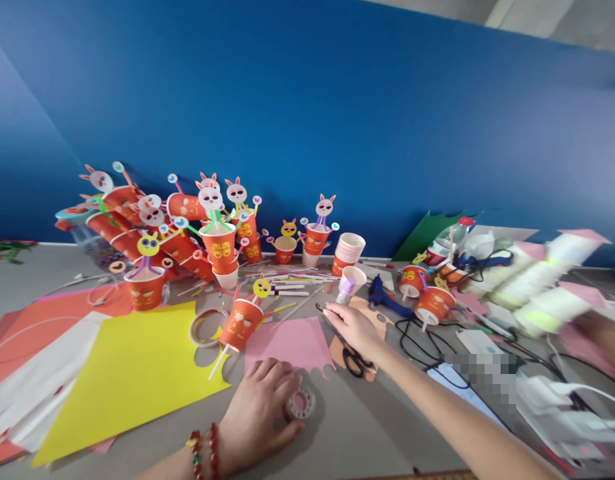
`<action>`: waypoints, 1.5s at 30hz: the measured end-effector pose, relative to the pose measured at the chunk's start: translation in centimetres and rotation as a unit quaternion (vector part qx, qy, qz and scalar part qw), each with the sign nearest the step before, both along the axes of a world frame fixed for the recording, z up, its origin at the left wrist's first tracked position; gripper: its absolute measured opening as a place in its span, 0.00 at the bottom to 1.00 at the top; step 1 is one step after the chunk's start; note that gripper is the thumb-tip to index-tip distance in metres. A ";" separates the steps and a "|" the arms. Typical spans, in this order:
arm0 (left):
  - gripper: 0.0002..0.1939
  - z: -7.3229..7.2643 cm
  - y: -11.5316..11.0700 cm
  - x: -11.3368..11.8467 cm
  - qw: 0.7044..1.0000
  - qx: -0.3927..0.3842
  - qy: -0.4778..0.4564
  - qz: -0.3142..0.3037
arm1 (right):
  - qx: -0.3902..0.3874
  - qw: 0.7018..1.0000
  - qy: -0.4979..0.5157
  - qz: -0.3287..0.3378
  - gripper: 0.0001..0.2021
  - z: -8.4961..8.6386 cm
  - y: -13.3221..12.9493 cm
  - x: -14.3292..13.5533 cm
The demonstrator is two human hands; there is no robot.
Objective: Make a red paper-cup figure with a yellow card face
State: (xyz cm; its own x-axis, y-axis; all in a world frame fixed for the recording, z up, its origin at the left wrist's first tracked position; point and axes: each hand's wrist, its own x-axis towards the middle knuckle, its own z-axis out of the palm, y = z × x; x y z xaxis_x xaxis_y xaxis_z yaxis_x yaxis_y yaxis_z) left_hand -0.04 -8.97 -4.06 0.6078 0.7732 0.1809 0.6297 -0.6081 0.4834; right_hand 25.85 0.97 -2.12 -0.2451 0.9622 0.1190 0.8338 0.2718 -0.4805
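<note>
My left hand (267, 410), with red bead bracelets, rests low in the middle, its fingers curved around a small round tape roll (301, 403). Reaching forward, my right hand (351, 327) pinches a thin dark item (319, 307) whose identity I cannot make out. Black-handled scissors (355, 362) lie under my right wrist on orange paper (341, 353). Pink paper (289, 340) with scalloped cut edges is between the hands. A red cup figure (241, 325) with a yellow face leans beside a larger tape ring (207, 327). A white cup (355, 279) stands beyond my right hand.
Many red cup figures (177, 247) crowd the back left. Yellow paper (122, 373) covers the left front. At right are a blue glue gun (387, 298), black cables, a power strip (562, 413), paper rolls (542, 310) and another person's blurred hand (600, 337).
</note>
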 end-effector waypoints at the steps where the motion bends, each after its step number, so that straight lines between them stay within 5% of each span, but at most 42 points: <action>1: 0.26 0.0 0.0 0.0 1.000 0.001 -0.001 0.001 | 0.002 1.000 -0.011 -0.004 0.16 0.0 0.0 0.0; 14: 0.27 -0.2 0.0 0.0 1.000 0.014 0.002 0.000 | 0.001 0.968 -0.242 -0.070 0.14 1.0 -0.3 0.0; 23: 0.27 -0.2 0.0 0.1 1.000 0.014 -0.002 -0.010 | 0.011 0.955 -0.290 -0.060 0.09 2.0 -0.6 0.1; 30: 0.28 -0.2 0.1 0.0 1.000 0.005 -0.003 -0.010 | -0.001 0.968 -0.247 -0.045 0.12 2.3 -1.1 -0.1; 34: 0.27 -0.3 0.2 -0.1 1.000 0.011 0.003 -0.015 | -0.089 0.995 -0.006 0.049 0.10 3.6 -2.5 0.1; 36: 0.27 -0.3 0.2 -0.1 1.000 0.011 0.004 -0.016 | -0.208 0.955 0.185 0.101 0.08 4.2 -3.5 0.1; 39: 0.27 -0.3 0.3 -0.1 1.000 0.013 0.007 -0.020 | -0.372 0.826 0.398 0.143 0.10 4.0 -5.2 -0.2; 42: 0.26 -0.4 0.3 -0.1 1.000 0.014 0.007 -0.018 | -0.433 0.716 0.526 0.148 0.14 2.7 -6.7 -0.5; 43: 0.25 -0.4 0.2 -0.1 1.000 0.013 0.006 -0.015 | -0.434 0.707 0.539 0.147 0.15 2.2 -7.2 -0.7; 45: 0.24 -0.3 0.2 -0.1 1.000 0.011 0.004 -0.014 | -0.410 0.733 0.521 0.148 0.15 1.2 -7.9 -1.1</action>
State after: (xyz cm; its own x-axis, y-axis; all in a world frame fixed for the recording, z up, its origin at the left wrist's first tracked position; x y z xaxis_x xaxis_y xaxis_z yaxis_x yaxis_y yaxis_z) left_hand -0.15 -8.75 -4.37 0.6301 0.7523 0.1925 0.6169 -0.6355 0.4644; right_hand 24.72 -6.90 -0.90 -0.6447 0.7378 -0.1999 -0.1403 -0.3712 -0.9179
